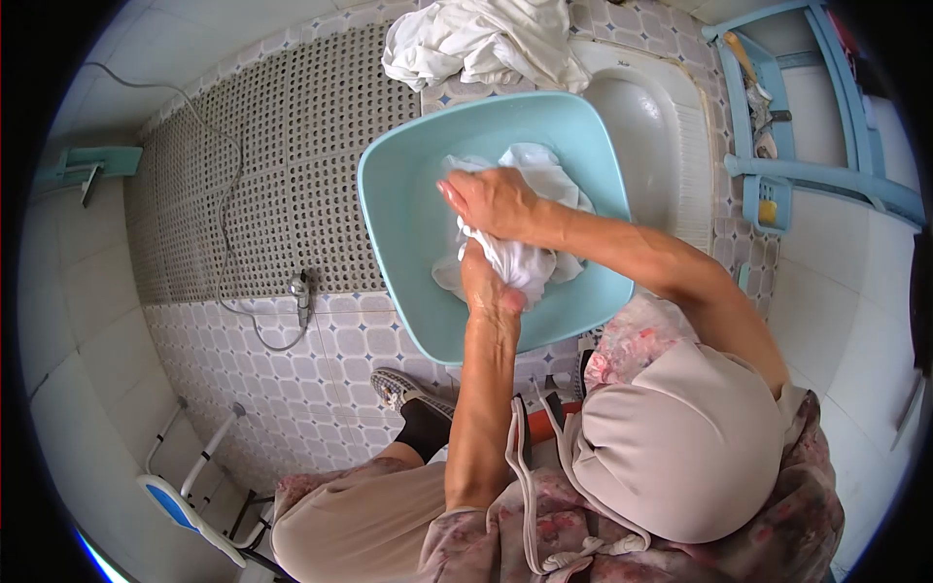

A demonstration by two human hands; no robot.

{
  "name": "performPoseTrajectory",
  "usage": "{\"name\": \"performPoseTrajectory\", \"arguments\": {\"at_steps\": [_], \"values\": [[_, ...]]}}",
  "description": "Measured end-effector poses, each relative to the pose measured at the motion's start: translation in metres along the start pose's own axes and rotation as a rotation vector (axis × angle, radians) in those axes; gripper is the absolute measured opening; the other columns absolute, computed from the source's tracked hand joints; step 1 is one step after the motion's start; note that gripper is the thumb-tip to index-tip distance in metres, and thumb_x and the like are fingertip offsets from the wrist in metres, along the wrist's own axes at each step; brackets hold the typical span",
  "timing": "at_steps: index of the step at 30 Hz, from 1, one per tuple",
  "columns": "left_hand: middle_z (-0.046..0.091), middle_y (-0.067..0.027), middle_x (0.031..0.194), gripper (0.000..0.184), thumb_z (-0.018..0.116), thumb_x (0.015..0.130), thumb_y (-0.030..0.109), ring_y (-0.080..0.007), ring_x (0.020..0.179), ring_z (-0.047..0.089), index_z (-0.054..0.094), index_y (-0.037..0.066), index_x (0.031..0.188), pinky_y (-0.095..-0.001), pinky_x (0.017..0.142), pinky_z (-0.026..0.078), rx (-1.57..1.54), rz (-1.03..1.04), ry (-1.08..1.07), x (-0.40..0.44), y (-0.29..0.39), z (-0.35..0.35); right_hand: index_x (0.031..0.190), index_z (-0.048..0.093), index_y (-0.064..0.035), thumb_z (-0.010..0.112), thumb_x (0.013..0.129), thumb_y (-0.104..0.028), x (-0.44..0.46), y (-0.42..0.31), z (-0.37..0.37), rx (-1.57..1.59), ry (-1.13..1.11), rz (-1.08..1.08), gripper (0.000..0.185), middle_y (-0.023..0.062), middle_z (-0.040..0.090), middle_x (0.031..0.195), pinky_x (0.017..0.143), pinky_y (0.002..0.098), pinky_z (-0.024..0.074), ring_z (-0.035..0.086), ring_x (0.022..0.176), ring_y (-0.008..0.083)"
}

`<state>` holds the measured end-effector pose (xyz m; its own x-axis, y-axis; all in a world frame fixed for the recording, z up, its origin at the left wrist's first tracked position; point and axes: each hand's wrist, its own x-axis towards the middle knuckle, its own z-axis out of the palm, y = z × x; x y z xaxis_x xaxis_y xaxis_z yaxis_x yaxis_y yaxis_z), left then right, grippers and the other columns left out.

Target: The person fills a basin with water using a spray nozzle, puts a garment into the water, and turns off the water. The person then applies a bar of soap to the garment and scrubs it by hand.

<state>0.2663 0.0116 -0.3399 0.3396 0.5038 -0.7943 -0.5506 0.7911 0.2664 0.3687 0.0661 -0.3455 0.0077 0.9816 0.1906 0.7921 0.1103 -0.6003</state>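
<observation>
A light-blue basin (408,291) stands on the floor, with a wet white cloth (544,180) bunched inside it. My right hand (496,201) is closed round the upper part of the cloth near the basin's middle. Just below it, my left hand (491,290) grips the same cloth, its thumb on the right side. Folds of cloth show between the two hands, and more of it lies spread to the right and upper right. The fingers of my left hand are partly hidden by the cloth.
Another white cloth heap (486,44) lies beyond the basin, beside a squat toilet (637,126). A shower head (299,285) with its hose rests on the floor at left. A blue rack (826,175) stands at right, a folding seat (190,515) at lower left.
</observation>
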Motion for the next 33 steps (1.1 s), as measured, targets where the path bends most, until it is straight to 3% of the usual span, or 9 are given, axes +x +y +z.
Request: {"name": "performPoseTrajectory", "arguments": {"at_steps": [5,7,10,13,17,21,28,30,33], "values": [[0.062,-0.0056,0.099,0.036,0.051,0.096,0.045,-0.0207,0.090,0.064,0.056,0.011,0.105,-0.0352,0.078,0.056,-0.387,0.075,-0.533,0.044,-0.016,-0.085,0.078,0.054,-0.0117,0.057,0.087,-0.021,-0.052,-0.061,-0.009,0.170,0.015,-0.424,0.013,0.0098,0.057,0.062,0.049,0.0426,0.0527,0.061,0.052,0.0300],[0.062,-0.0041,0.100,0.039,0.049,0.097,0.049,-0.0184,0.091,0.063,0.056,0.012,0.105,-0.0328,0.077,0.055,-0.302,0.033,-0.439,0.049,-0.018,-0.085,0.078,0.054,-0.0114,0.057,0.087,-0.020,-0.048,-0.052,-0.001,0.030,-0.004,-0.490,0.013,0.0109,0.058,0.062,0.050,0.0431,0.0531,0.062,0.054,0.0303],[0.064,-0.0075,0.107,0.041,0.058,0.093,0.042,-0.0225,0.095,0.066,0.058,0.011,0.118,-0.0370,0.081,0.056,0.031,-0.031,0.004,0.007,-0.011,-0.008,0.082,0.055,-0.0112,0.056,0.089,-0.022,-0.008,0.006,0.008,-0.050,-0.105,0.087,0.013,0.0116,0.060,0.064,0.050,0.0430,0.0538,0.064,0.057,0.0319],[0.064,-0.0088,0.114,0.044,0.057,0.093,0.043,-0.0237,0.101,0.065,0.056,0.009,0.122,-0.0390,0.085,0.056,0.086,-0.030,0.139,-0.010,0.004,0.016,0.082,0.055,-0.0110,0.056,0.091,-0.025,-0.018,-0.022,-0.014,0.050,-0.276,0.183,0.017,0.0146,0.065,0.069,0.050,0.0436,0.0537,0.068,0.063,0.0312],[0.063,-0.0094,0.117,0.048,0.056,0.094,0.045,-0.0245,0.103,0.065,0.055,0.008,0.124,-0.0404,0.086,0.056,0.125,0.009,0.103,-0.007,0.006,0.006,0.080,0.056,-0.0113,0.056,0.089,-0.022,-0.058,-0.068,-0.009,-0.040,-0.019,-0.296,0.014,0.0079,0.058,0.066,0.050,0.0413,0.0534,0.066,0.059,0.0281],[0.062,-0.0103,0.122,0.057,0.053,0.094,0.051,-0.0262,0.108,0.063,0.053,0.006,0.129,-0.0411,0.092,0.053,0.045,0.013,-0.050,-0.010,0.015,0.004,0.081,0.059,-0.0090,0.052,0.095,-0.028,0.000,-0.006,0.004,-0.111,-0.182,0.013,0.024,0.0094,0.062,0.073,0.055,0.0409,0.0533,0.066,0.062,0.0287],[0.058,-0.0167,0.125,0.048,0.062,0.091,0.020,-0.0286,0.111,0.060,0.049,-0.001,0.132,-0.0400,0.098,0.047,0.215,0.460,0.083,0.013,0.054,0.003,0.093,0.061,-0.0018,0.048,0.100,-0.036,0.039,0.030,-0.024,0.575,-0.049,0.374,0.038,0.0162,0.064,0.070,0.065,0.0420,0.0498,0.065,0.068,0.0337],[0.060,-0.0196,0.119,0.053,0.064,0.080,-0.001,-0.0307,0.106,0.062,0.046,-0.007,0.130,-0.0404,0.093,0.049,0.482,0.800,0.205,0.043,0.026,-0.016,0.102,0.060,-0.0021,0.055,0.094,-0.028,0.016,0.035,0.008,0.282,-0.064,0.218,0.028,0.0153,0.065,0.086,0.073,0.0425,0.0527,0.066,0.081,0.0330],[0.060,-0.0212,0.117,0.054,0.066,0.081,0.002,-0.0349,0.104,0.061,0.045,-0.008,0.129,-0.0420,0.092,0.048,1.045,0.972,0.541,0.052,0.014,-0.014,0.106,0.058,-0.0018,0.059,0.084,-0.017,-0.005,0.034,0.027,-0.215,-0.126,-0.040,0.027,0.0133,0.059,0.109,0.084,0.0428,0.0541,0.063,0.100,0.0341]]}}
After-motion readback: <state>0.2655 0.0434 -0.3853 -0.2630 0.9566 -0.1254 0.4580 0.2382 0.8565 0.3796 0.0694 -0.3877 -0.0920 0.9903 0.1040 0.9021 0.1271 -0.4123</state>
